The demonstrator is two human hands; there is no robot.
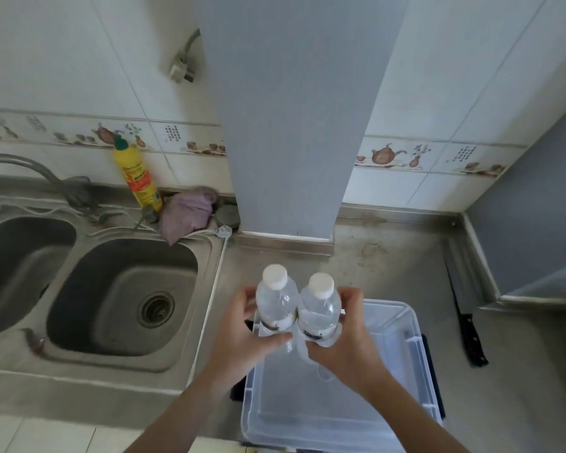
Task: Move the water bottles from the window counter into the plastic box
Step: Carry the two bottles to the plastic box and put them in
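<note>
Far to the left of my fingers sat the double steel sink (pixel 121 295), and behind it a yellow detergent bottle (pixel 138 174) with a green cap leaned at the tiled wall, a crumpled lilac cloth (pixel 187 212) just beside its foot. None of that concerned the job.

My left hand (pixel 242 331) had its fingers curled round the left water bottle (pixel 276 302), thumb across the front at the label and the other fingers wrapped behind. The bottle stood upright, white cap up, held above the near left corner of the plastic box (pixel 406 361). My right hand (pixel 347 331) gripped the right water bottle (pixel 321 308) the same way, fingers closed round its far side and thumb under the label. The two bottles were touching or very nearly so, shoulder to shoulder between my two sets of fingers.

I judged this to be the carrying step, with both bottles off the window counter and poised over the box, not yet set down. The clear box sat on the steel tabletop (pixel 389 256) below and to the right of my fingers, and I could make out nothing in it. The next move called for lowering both bottles past the rim onto the box floor, keeping them upright, then loosening each grip only once the base had settled.

Well off to the right of my right fingers lay a black-handled knife (pixel 468 325) on the tabletop, clear of the path.
</note>
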